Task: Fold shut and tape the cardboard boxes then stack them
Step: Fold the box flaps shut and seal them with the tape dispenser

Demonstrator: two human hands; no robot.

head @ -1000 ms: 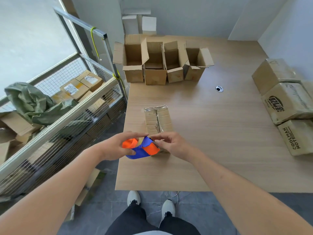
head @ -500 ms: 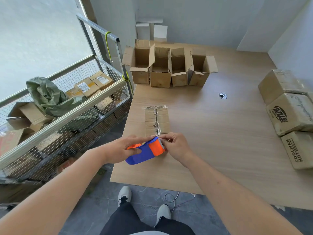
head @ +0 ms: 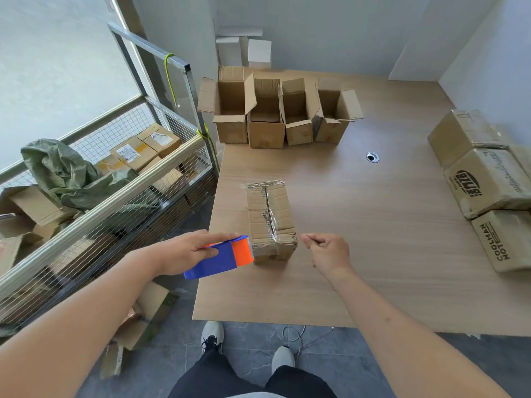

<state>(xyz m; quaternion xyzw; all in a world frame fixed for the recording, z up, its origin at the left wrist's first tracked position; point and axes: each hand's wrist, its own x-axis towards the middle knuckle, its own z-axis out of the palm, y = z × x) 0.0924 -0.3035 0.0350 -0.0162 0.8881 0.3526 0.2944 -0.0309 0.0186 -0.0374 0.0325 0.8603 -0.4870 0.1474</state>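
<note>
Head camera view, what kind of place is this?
Probably a packing or stockroom area: open cardboard boxes lined up on a wooden table, a wire cage of parcels, and a tape dispenser in the left hand.

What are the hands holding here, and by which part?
The left hand grips the tape dispenser over its top. The right hand is curled, holding nothing visible.

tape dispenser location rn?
Head view, lower centre-left: the tape dispenser is gripped in the left hand, at the table's near-left edge, against the taped box's near-left corner.
</note>
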